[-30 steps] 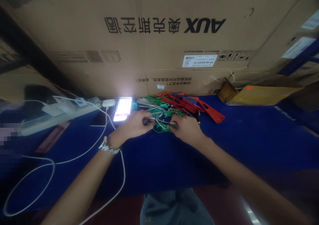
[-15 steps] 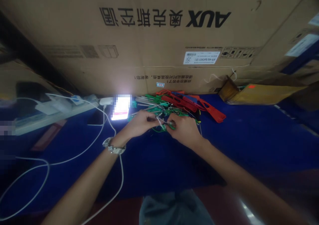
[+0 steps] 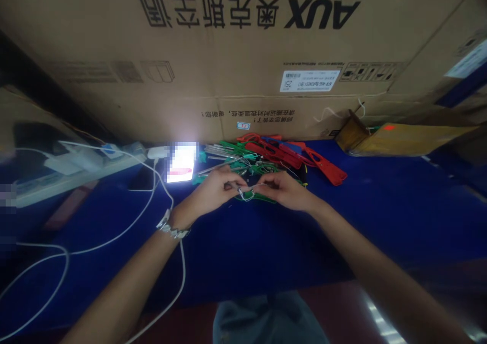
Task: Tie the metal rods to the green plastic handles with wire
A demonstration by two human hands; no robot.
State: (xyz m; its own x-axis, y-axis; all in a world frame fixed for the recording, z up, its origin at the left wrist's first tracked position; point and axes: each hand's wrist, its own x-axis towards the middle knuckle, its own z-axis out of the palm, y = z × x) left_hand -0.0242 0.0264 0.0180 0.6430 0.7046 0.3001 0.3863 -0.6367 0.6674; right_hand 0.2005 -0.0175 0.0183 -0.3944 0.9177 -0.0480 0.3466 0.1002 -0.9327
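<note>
Over the blue tabletop (image 3: 243, 247) my left hand (image 3: 213, 192) and my right hand (image 3: 289, 191) come close together, both with fingers pinched. A thin white string (image 3: 248, 198) loops between the fingertips, and each hand seems to grip a part of it. Its ends are hidden by the fingers. Just behind lies a jumbled pile of green plastic pieces (image 3: 262, 198) and thin metal rods (image 3: 220, 152). Red plastic pieces (image 3: 327, 169) with long openings lie to the right of the pile, mixed with a blue piece (image 3: 287, 148).
A large cardboard box (image 3: 228, 80) stands upright behind the pile. At left are a lit phone (image 3: 181, 164), a power strip (image 3: 83, 174) and a white cable (image 3: 183, 268) running under my left wrist. A yellow-brown package (image 3: 411, 138) sits at the back right.
My right hand has turned and opened its grip from a closer fist to a fingertip pinch. The string now hangs in a loop between the hands. The view has shifted slightly.
</note>
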